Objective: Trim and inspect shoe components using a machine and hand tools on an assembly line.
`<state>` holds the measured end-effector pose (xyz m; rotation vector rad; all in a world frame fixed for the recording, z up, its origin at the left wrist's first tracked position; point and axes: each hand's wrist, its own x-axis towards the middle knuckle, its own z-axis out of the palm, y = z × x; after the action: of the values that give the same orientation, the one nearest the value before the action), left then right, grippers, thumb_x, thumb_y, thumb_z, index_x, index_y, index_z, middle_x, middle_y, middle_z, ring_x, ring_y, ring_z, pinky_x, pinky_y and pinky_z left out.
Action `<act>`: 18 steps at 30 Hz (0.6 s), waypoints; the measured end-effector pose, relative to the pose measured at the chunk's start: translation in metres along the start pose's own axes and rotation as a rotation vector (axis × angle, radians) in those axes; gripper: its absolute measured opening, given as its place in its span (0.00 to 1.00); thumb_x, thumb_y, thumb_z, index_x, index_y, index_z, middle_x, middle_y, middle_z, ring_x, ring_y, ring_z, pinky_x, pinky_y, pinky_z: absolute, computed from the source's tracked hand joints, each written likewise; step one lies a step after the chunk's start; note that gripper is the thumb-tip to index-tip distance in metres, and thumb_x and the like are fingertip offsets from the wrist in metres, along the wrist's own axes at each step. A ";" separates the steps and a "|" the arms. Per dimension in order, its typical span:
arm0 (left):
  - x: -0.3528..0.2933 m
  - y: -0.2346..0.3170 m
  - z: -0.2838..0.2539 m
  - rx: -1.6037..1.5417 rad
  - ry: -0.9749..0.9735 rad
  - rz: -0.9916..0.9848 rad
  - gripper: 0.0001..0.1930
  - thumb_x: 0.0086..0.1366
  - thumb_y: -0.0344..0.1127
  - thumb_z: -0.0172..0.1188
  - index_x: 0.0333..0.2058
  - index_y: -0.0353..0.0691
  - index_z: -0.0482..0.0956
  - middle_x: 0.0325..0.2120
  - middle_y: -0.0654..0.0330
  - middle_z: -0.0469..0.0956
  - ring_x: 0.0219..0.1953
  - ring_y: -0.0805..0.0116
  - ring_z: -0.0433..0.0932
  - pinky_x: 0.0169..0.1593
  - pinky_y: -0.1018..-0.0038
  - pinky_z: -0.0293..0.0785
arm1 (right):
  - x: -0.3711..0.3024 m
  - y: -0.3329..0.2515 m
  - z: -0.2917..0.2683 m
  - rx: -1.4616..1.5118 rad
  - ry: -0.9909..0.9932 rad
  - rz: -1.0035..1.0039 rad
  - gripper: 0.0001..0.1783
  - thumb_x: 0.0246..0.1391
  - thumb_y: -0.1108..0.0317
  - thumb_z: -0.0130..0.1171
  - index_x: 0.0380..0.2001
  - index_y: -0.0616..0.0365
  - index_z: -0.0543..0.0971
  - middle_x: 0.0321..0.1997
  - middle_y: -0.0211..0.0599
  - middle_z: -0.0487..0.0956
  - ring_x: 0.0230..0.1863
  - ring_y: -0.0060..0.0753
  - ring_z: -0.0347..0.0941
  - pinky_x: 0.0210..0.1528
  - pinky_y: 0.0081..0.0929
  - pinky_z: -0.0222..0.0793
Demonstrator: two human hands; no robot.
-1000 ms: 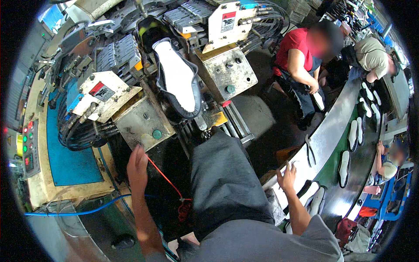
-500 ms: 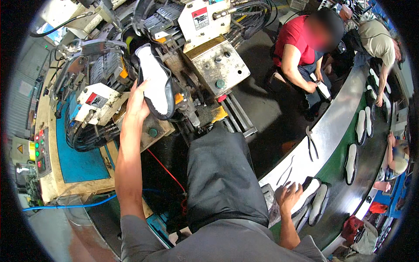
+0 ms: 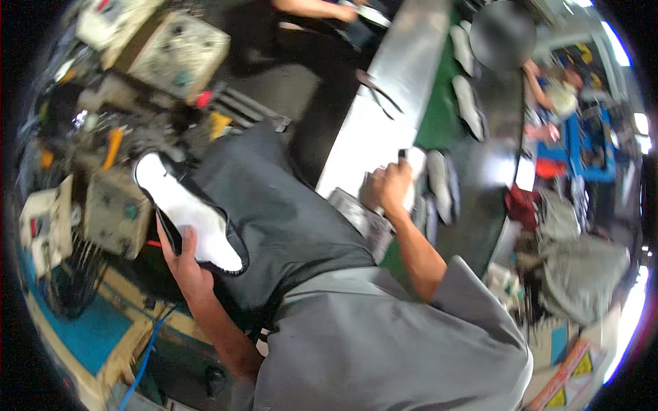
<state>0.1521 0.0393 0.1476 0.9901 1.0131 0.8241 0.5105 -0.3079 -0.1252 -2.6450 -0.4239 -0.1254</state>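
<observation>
My left hand (image 3: 185, 264) is closed around a black shoe upper with a white underside (image 3: 188, 209), held tilted in front of the left machine. The white underside faces up, and dark edges show around it. My right hand (image 3: 392, 185), somewhat blurred, reaches to the metal-edged bench. Its fingers are closed at the left side of another shoe with a white underside (image 3: 415, 168); part of that shoe lies behind the hand. Right beside it rests a further white-bottomed shoe (image 3: 440, 181). A clear-wrapped block (image 3: 360, 219) sits near my right wrist.
Pliers (image 3: 377, 94) lie on the metal bench edge (image 3: 404, 61). More shoes (image 3: 468, 106) stand farther along the green strip (image 3: 435, 103). The machine's control box (image 3: 179, 55) and a blue hose (image 3: 147, 356) are at left. Co-workers' arms (image 3: 312, 8) show across the bench.
My view has turned toward the right. My left hand has drawn the shoe away from the machine, closer to me. My right hand's spread fingers have closed at the bench shoe.
</observation>
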 end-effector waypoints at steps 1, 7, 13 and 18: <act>-0.006 -0.026 0.000 0.010 -0.020 -0.027 0.40 0.73 0.29 0.66 0.80 0.40 0.59 0.73 0.49 0.68 0.67 0.52 0.74 0.70 0.58 0.71 | -0.004 -0.015 -0.001 0.140 0.051 -0.034 0.28 0.60 0.51 0.69 0.50 0.69 0.84 0.63 0.68 0.76 0.61 0.69 0.73 0.63 0.58 0.71; -0.020 -0.122 0.004 0.127 -0.035 -0.229 0.41 0.74 0.32 0.66 0.80 0.40 0.56 0.74 0.46 0.66 0.71 0.51 0.70 0.73 0.58 0.66 | 0.006 -0.092 -0.023 -0.128 -0.191 -0.082 0.37 0.61 0.42 0.71 0.56 0.66 0.80 0.58 0.67 0.76 0.59 0.69 0.73 0.62 0.57 0.72; 0.009 -0.093 0.021 1.140 -0.153 -0.087 0.37 0.69 0.51 0.71 0.67 0.30 0.75 0.66 0.36 0.75 0.66 0.37 0.75 0.70 0.55 0.70 | 0.027 -0.075 0.011 -0.113 -0.122 0.005 0.20 0.55 0.64 0.70 0.45 0.68 0.84 0.42 0.63 0.84 0.49 0.66 0.81 0.54 0.54 0.78; 0.040 -0.105 -0.010 1.091 -0.084 0.025 0.28 0.73 0.52 0.65 0.54 0.27 0.84 0.48 0.33 0.84 0.53 0.34 0.84 0.57 0.50 0.77 | 0.048 -0.077 -0.015 0.655 -0.603 0.437 0.22 0.68 0.56 0.59 0.49 0.67 0.85 0.38 0.48 0.84 0.36 0.45 0.83 0.43 0.42 0.82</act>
<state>0.1666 0.0420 0.0359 1.9290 1.3967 0.1798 0.5314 -0.2359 -0.0715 -2.0087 -0.0350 0.8192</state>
